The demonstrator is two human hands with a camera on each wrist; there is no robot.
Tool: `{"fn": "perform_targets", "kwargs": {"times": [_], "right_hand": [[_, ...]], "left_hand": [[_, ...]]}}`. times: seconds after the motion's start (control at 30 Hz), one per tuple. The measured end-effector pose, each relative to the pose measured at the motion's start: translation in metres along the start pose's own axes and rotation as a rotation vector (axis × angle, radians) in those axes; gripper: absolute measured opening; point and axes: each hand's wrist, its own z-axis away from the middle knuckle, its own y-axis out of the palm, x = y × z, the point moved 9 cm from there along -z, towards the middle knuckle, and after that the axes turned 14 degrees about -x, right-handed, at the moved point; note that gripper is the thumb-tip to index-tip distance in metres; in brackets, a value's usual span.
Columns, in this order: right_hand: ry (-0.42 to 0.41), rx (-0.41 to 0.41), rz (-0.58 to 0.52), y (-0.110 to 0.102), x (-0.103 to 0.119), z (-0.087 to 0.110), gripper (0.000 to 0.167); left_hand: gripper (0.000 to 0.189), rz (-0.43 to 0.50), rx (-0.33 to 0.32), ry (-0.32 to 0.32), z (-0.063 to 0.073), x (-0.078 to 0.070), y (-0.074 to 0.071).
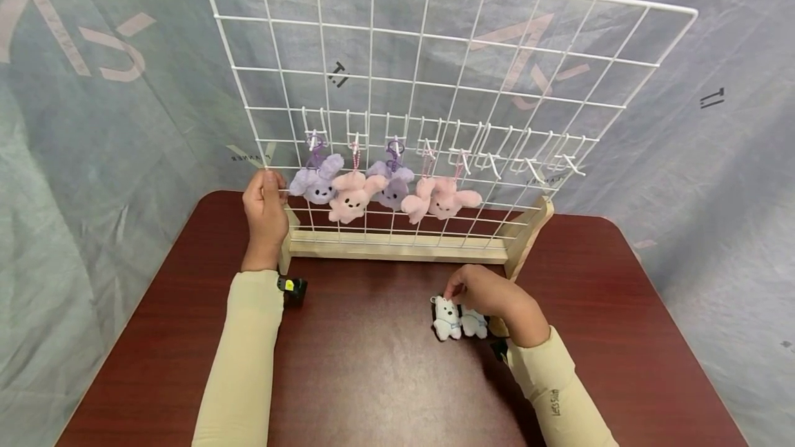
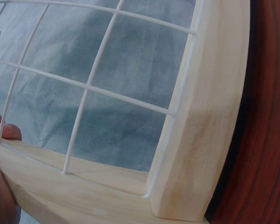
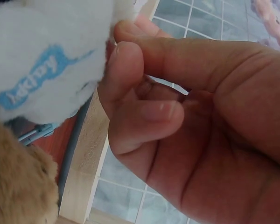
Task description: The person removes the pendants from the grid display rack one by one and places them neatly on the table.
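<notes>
At the left side of a white wire grid (image 2: 87, 87), my left hand (image 1: 263, 216) grips the rack's edge, thumb in front. Some of its fingers (image 2: 9, 130) show at the left of the left wrist view. My right hand (image 1: 491, 295) is low over the table and pinches the edge of a white plush keychain (image 1: 446, 319) between thumb and fingertips. A blue "happy" ribbon (image 3: 51, 65) is on the white plush in the right wrist view. Beside it lies a second white plush keychain (image 1: 475, 323), partly covered by the hand. A brown plush (image 3: 23, 182) is close by.
Purple plush keychains (image 1: 321, 183) and pink plush keychains (image 1: 351, 200) hang from hooks on the grid's left and middle. Several bare hooks (image 1: 528, 167) stick out at the right. A wooden stand (image 1: 397, 251) holds the grid upright on the dark red table (image 1: 360, 364).
</notes>
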Motion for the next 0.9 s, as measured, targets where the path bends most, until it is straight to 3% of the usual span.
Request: {"fn": "perform_targets", "kwargs": {"times": [0.3, 0.6, 0.9], "right_hand": [[-0.052, -0.036, 0.038, -0.003, 0.002, -0.002, 0.018], [0.058, -0.1, 0.028, -0.01, -0.002, -0.006, 0.017], [0.102, -0.154, -0.112, -0.015, 0.0, -0.005, 0.017]], "left_hand": [[0.036, 0.004, -0.008, -0.022, 0.0, 0.003, -0.001], [0.037, 0.014, 0.001, -0.026, -0.001, 0.002, 0.0], [0.039, 0.01, 0.0, -0.023, -0.001, 0.008, -0.002]]}}
